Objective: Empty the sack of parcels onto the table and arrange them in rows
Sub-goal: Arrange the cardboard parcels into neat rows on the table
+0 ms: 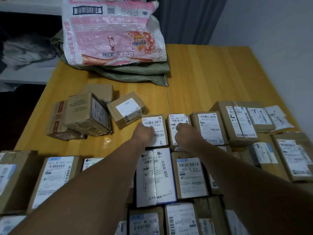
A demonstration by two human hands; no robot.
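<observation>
A pink and white woven sack (110, 31) lies slumped at the far side of the yellow wooden table (203, 73), on top of a folded green sack (135, 73). Several labelled cardboard parcels stand in rows along the near half. My left hand (144, 134) sits with curled fingers on a small parcel (160, 131) marked "2" in the far row. My right hand (185, 133) is curled on the neighbouring parcel (177, 119). The two parcels stand side by side. A loose heap of brown boxes (84, 116) and one tilted box (127, 111) lie to the left.
Larger parcels (237, 122) and a flat white mailer (277, 117) continue the far row to the right. Bare table shows between the sacks and the rows. A grey curtain (186, 19) and a white wall stand behind; white shelving (25, 65) is at left.
</observation>
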